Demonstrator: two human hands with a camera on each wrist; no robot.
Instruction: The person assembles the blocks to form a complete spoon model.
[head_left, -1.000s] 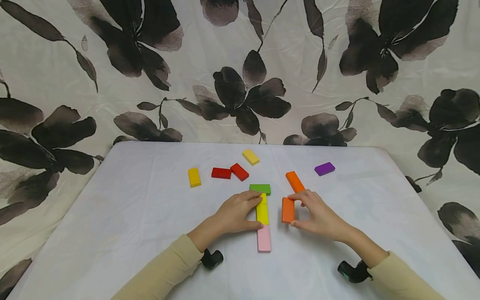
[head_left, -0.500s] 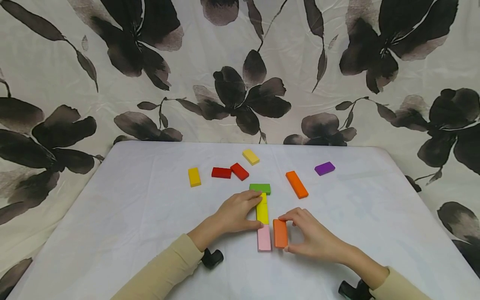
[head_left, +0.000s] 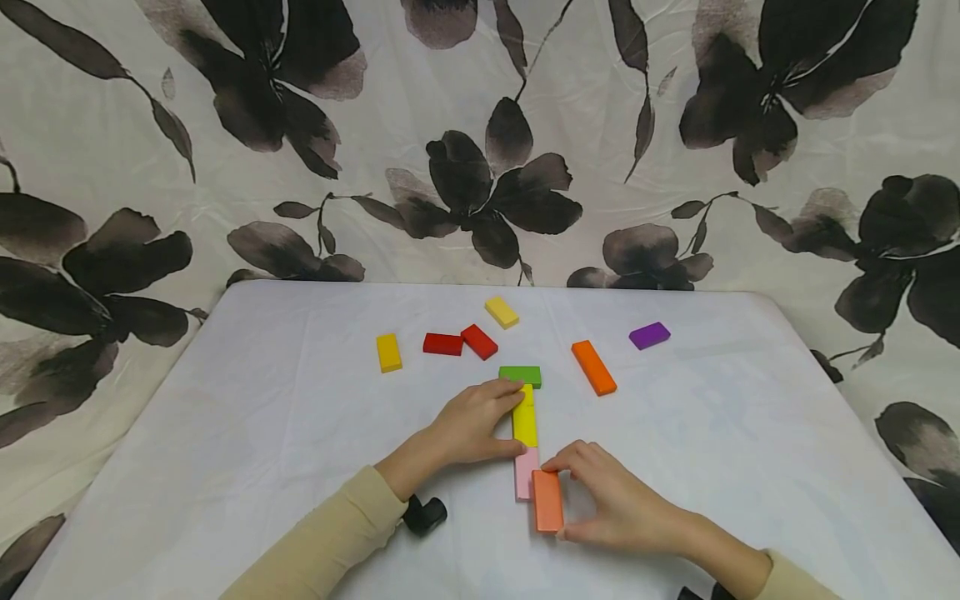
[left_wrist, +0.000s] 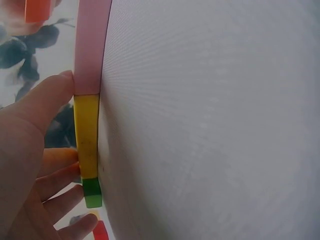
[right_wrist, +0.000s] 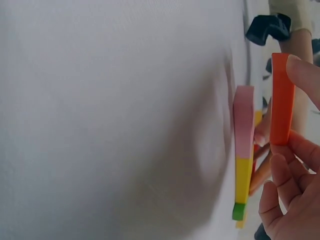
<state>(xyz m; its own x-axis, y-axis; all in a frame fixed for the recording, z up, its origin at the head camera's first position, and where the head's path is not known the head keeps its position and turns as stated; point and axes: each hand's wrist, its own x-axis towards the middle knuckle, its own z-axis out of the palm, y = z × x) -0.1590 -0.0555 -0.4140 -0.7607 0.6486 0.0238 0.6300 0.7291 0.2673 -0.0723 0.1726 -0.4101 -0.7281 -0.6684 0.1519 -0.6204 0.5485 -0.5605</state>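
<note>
My left hand (head_left: 465,425) rests on a straight line of blocks: its thumb touches where the yellow block (head_left: 527,425) meets the pink block (head_left: 523,479), and its fingertips lie at the yellow block's far end. Across that end sits a green block (head_left: 525,376). Between thumb and fingertips, my right hand (head_left: 618,508) pinches an orange block (head_left: 547,502) by its two ends. It overlaps the pink block's near right corner in the head view. The right wrist view shows this orange block (right_wrist: 282,100) raised off the table, above the level of the pink block (right_wrist: 244,120).
Beyond the line lie two red blocks (head_left: 442,344), a darker yellow block (head_left: 389,353) and a pale yellow block (head_left: 502,312). A second orange block (head_left: 594,367) and a purple block (head_left: 649,336) are at the right. A floral cloth (head_left: 360,125) hangs behind the white table (head_left: 262,417).
My right hand has carried the orange block toward the near side and left, from beside the yellow block to the pink block's near end. My left hand has stayed in place.
</note>
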